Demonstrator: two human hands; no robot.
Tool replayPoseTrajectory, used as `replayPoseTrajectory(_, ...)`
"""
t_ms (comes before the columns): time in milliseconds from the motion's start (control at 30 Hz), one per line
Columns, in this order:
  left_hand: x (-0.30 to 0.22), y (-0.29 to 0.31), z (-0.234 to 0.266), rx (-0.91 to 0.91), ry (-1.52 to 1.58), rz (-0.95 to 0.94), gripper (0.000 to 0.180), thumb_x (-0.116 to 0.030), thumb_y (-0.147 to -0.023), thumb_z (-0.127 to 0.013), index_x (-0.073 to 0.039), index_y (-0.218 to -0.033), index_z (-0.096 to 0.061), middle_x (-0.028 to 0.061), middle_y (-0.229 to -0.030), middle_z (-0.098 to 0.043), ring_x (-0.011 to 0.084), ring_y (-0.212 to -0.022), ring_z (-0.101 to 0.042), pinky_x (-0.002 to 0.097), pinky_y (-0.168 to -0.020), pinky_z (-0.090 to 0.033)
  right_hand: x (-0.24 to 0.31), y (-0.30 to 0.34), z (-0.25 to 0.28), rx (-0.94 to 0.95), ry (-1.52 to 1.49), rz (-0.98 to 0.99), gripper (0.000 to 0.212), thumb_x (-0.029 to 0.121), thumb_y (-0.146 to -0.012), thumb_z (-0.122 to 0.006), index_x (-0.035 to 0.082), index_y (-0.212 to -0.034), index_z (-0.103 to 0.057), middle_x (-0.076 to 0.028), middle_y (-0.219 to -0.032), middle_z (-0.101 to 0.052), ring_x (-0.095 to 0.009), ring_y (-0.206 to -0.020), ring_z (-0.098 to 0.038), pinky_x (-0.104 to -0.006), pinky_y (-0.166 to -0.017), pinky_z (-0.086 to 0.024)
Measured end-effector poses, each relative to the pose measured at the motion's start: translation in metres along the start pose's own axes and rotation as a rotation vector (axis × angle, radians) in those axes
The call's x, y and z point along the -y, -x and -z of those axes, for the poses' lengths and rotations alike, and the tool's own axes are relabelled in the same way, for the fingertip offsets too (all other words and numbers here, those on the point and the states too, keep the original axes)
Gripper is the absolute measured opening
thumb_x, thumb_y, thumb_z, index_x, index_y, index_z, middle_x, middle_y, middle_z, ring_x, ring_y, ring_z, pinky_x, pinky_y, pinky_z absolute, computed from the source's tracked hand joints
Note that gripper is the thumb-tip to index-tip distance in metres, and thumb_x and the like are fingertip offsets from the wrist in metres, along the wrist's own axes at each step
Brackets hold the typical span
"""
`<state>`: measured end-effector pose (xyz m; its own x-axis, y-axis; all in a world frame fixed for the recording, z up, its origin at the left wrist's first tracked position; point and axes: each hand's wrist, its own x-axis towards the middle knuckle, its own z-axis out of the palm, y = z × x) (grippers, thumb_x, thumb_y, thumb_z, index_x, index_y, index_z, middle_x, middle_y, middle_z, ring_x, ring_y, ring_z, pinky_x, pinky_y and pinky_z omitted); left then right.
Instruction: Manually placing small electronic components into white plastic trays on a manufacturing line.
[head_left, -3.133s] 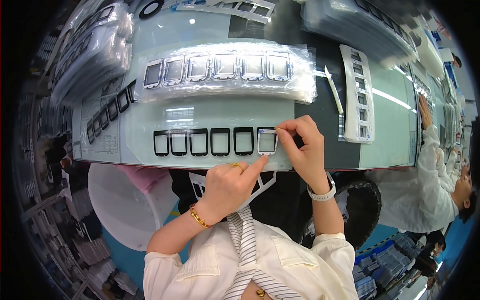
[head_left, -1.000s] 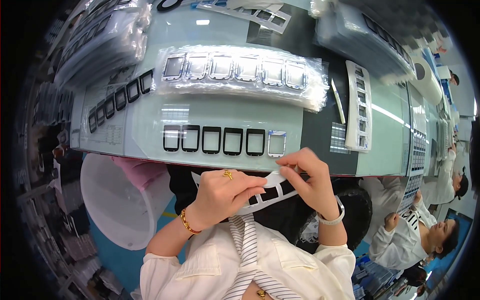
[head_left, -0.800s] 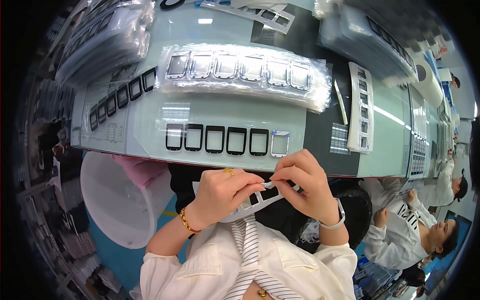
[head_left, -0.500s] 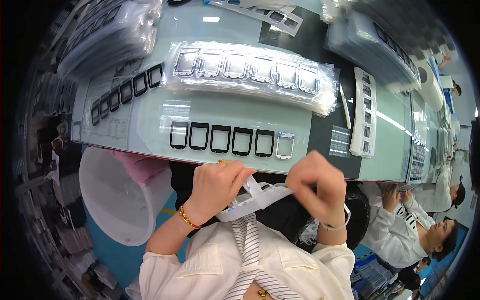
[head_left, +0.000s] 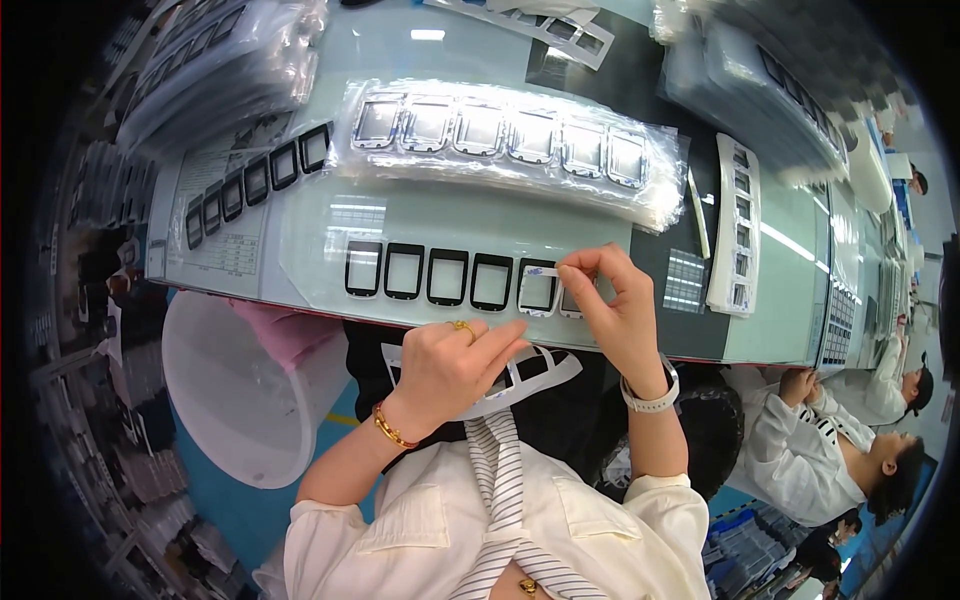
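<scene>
My right hand [head_left: 618,312] is at the front of the table. Its thumb and fingertips pinch the upper right corner of a thin white adhesive frame [head_left: 541,271], which lies over the fifth black-rimmed panel in a row. Farther left in that row lie several bare black-rimmed panels [head_left: 447,256]. The sixth, beneath my right hand, is partly hidden. My left hand [head_left: 440,368], below the table edge, grips a white backing strip [head_left: 560,375] with rectangular cutouts; its fingers cover part of the strip.
Behind the row lies a plastic-wrapped tray [head_left: 500,180] of panels. More black-rimmed panels [head_left: 257,175] stand at the left, and another white cutout strip [head_left: 742,215] at the right. A white bin [head_left: 215,400] is below the table's left front. A co-worker [head_left: 830,450] sits at the right.
My right hand has moved up from the strip to the table, bringing a white adhesive frame onto the fifth panel. My left hand has shifted slightly right, still with the strip.
</scene>
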<state>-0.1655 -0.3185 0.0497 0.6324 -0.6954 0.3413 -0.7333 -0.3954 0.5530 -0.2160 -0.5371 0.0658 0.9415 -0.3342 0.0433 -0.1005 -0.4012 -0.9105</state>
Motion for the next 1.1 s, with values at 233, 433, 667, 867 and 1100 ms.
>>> replayPoseTrajectory(233, 0.0006, -0.0007, -0.0008, -0.004, -0.016, 0.012, 0.015, -0.025, -0.089, -0.081, -0.016, -0.101, -0.082, -0.0003, -0.059, -0.053, 0.0182, -0.047, -0.053, 0.0326, -0.046, -0.040, -0.0046, -0.0020, -0.0020, -0.011, 0.054, 0.048, 0.007, 0.006, -0.093, -0.076, 0.001, -0.098, -0.075, -0.008, -0.087, -0.069, -0.017, -0.077, -0.066, -0.0299, -0.069, -0.051)
replayPoseTrajectory(433, 0.0015, 0.0003, -0.0024, -0.010, -0.018, 0.010, 0.015, -0.025, -0.089, -0.082, -0.016, -0.101, -0.082, -0.0003, -0.059, -0.053, 0.0182, -0.047, -0.053, 0.0324, -0.046, -0.040, -0.0039, -0.0022, -0.0026, -0.014, 0.075, 0.056, 0.007, 0.005, -0.093, -0.076, 0.001, -0.098, -0.075, -0.008, -0.085, -0.069, -0.018, -0.077, -0.066, -0.0304, -0.070, -0.051)
replayPoseTrajectory(667, 0.0018, 0.0010, -0.0035, -0.015, -0.018, -0.003, 0.016, -0.023, -0.088, -0.082, -0.016, -0.103, -0.082, -0.0001, -0.059, -0.051, 0.0181, -0.047, -0.052, 0.0328, -0.046, -0.040, -0.0035, -0.0014, -0.0037, -0.012, 0.059, 0.053, 0.006, 0.006, -0.094, -0.075, 0.000, -0.096, -0.074, -0.003, -0.082, -0.064, -0.013, -0.077, -0.057, -0.0277, -0.073, -0.046)
replayPoseTrajectory(867, 0.0015, -0.0001, -0.0034, -0.028, -0.036, 0.014, 0.020, -0.021, -0.089, -0.081, -0.017, -0.109, -0.083, 0.0002, -0.058, -0.049, 0.0185, -0.047, -0.050, 0.0338, -0.046, -0.039, -0.0057, -0.0008, -0.0041, -0.020, 0.059, 0.065, 0.007, 0.006, -0.094, -0.075, 0.000, -0.096, -0.074, -0.004, -0.082, -0.064, -0.013, -0.077, -0.057, -0.0278, -0.072, -0.047)
replayPoseTrajectory(1100, 0.0001, -0.0016, -0.0043, -0.018, -0.014, 0.047, 0.018, -0.019, -0.091, -0.080, -0.016, -0.108, -0.081, 0.0004, -0.060, -0.055, 0.0189, -0.047, -0.055, 0.0331, -0.046, -0.042, -0.0038, -0.0010, -0.0040, -0.019, 0.071, 0.065, 0.007, 0.006, -0.094, -0.075, 0.000, -0.097, -0.074, -0.004, -0.082, -0.064, -0.013, -0.077, -0.058, -0.0279, -0.073, -0.047)
